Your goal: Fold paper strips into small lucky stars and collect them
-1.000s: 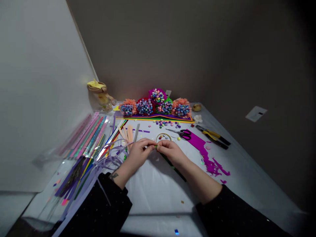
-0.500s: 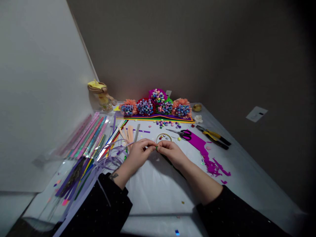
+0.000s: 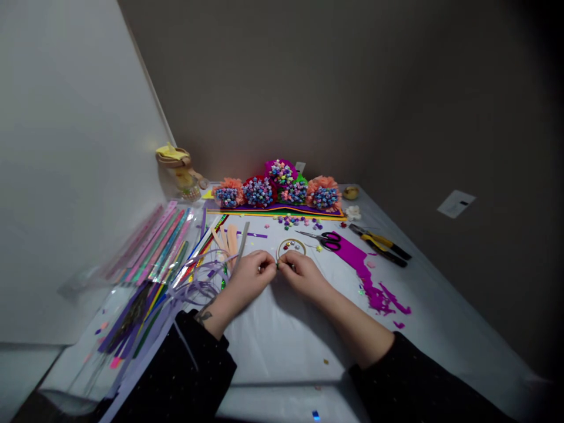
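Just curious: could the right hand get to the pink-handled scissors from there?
Probably yes: the scissors lie just beyond the right hand, only bare table between, though it and the left hand pinch a small green piece.

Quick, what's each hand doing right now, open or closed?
Left hand: closed, pinching a small green piece.
Right hand: closed, pinching the same green piece.

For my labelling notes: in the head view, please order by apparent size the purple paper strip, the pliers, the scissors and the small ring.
1. purple paper strip
2. pliers and scissors: nearly alike, the pliers perhaps slightly longer, so unsure
3. small ring, clearly smallest
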A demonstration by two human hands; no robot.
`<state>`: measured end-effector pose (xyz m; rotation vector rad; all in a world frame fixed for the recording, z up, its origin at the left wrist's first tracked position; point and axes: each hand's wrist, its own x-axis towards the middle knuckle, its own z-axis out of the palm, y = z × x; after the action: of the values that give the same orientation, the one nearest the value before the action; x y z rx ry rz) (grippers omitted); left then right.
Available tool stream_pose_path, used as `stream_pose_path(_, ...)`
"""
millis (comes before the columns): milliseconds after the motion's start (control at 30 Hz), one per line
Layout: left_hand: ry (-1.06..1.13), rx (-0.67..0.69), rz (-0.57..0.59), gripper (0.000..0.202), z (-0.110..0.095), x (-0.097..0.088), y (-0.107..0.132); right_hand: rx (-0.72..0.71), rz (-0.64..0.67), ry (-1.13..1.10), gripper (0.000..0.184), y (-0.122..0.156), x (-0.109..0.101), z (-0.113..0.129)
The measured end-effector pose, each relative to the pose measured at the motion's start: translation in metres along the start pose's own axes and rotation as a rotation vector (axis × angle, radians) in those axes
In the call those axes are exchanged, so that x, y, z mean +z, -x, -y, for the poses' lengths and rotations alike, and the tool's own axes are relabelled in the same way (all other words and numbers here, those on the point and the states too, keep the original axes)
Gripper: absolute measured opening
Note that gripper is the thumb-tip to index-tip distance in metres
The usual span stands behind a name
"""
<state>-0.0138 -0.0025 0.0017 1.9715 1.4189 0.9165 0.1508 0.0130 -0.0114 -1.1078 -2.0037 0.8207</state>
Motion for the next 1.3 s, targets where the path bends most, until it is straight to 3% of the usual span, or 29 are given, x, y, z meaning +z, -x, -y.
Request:
stream_pose_path(200,0.134,-0.086,-0.111,0.011,-0.001,-0.004,-0.003,-0.116,-0.363,0.13,0.009,0.004,-0.007,0.005)
stream_pose_path(267,0.148,-0.094,-0.115,0.011,-0.003,-0.004,-0.003,-0.162,-0.405,0.14,0.008,0.006,-0.008,0.009)
stream_pose_path(800,0.085,0.013,-0.058,0.01,-0.007,-0.001,0.001,-0.159,-0.149,0.03,0.011,0.001,0.001,0.006)
stream_pose_path(867,0.111,-0.012,-0.066,0.01,-0.007,-0.001,0.0,-0.165,-0.181,0.048,0.008,0.003,0.001,0.008)
stream_pose_path(1033,0.187,-0.09,-0.187,0.012,-0.001,0.0,-0.002,-0.197,-0.454,0.151,0.005,0.01,-0.003,0.018)
stream_pose_path(1133,0.216,-0.075,-0.233,0.012,0.0,0.001,-0.002,-0.22,-0.392,0.076,0.008,0.011,-0.003,0.022)
stream_pose_path(1300,0.189,-0.059,-0.223,0.014,-0.008,0.0,0.001,-0.123,-0.346,-0.031,0.01,0.008,0.002,0.021)
